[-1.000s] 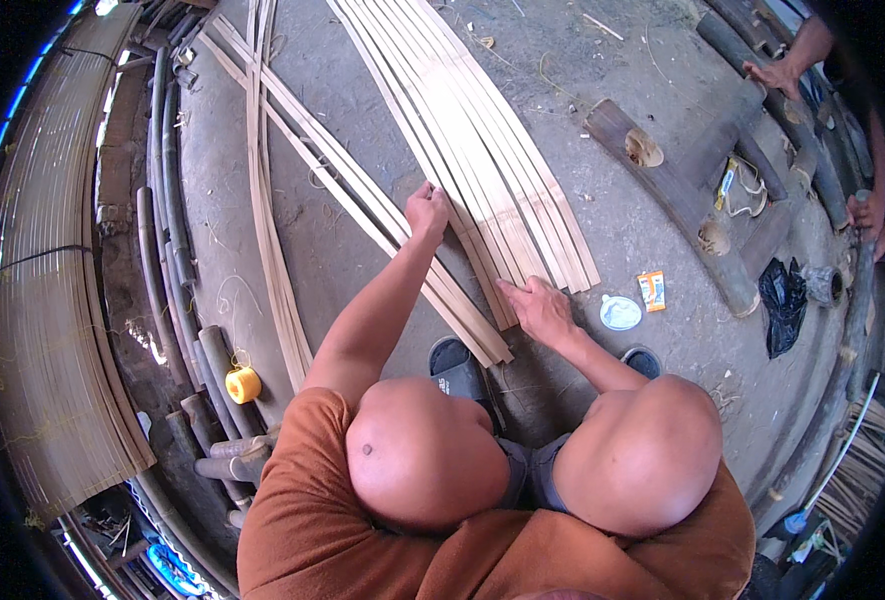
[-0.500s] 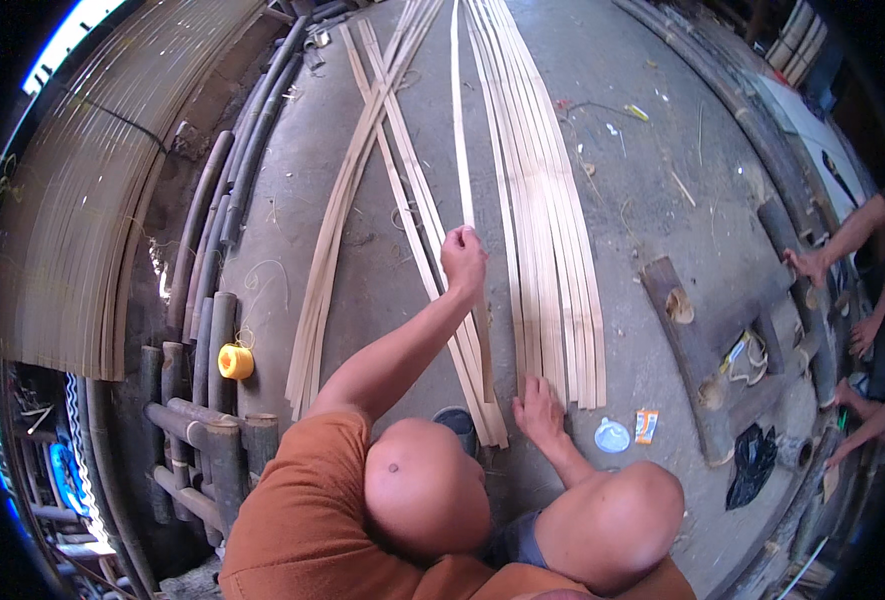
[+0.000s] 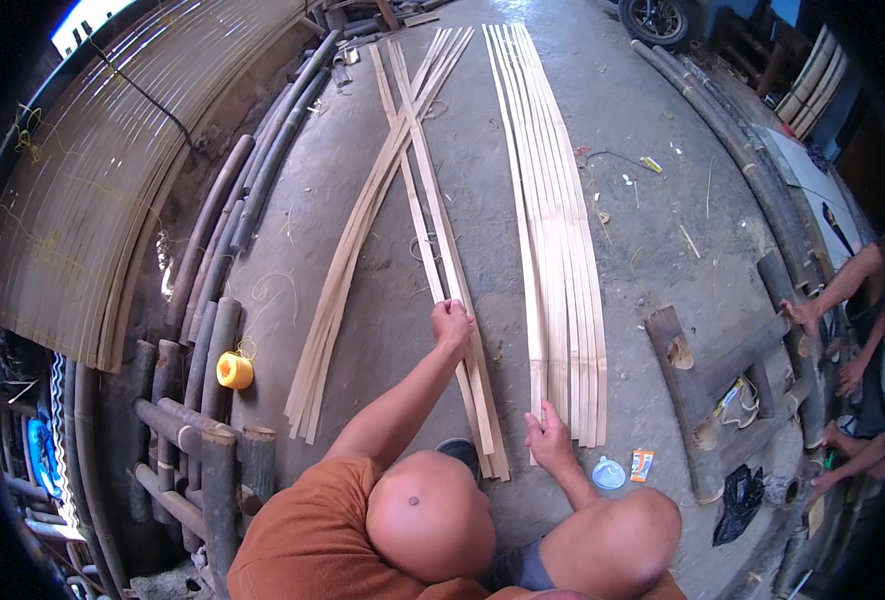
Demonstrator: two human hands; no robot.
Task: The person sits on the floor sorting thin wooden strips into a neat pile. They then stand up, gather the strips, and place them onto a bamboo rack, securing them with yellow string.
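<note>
From my feed, the left hand is closed over a bamboo strip in the middle pair lying on the concrete floor; its fingers curl under, so I cannot see how tightly the grip pinches. The right hand rests, fingers spread, on the near ends of the wide bundle of strips. My knees hide the strips' closest ends. A third loose bundle lies to the left, beside a yellow twine spool. At the right rim, another person's hands are cut off and too warped to read.
</note>
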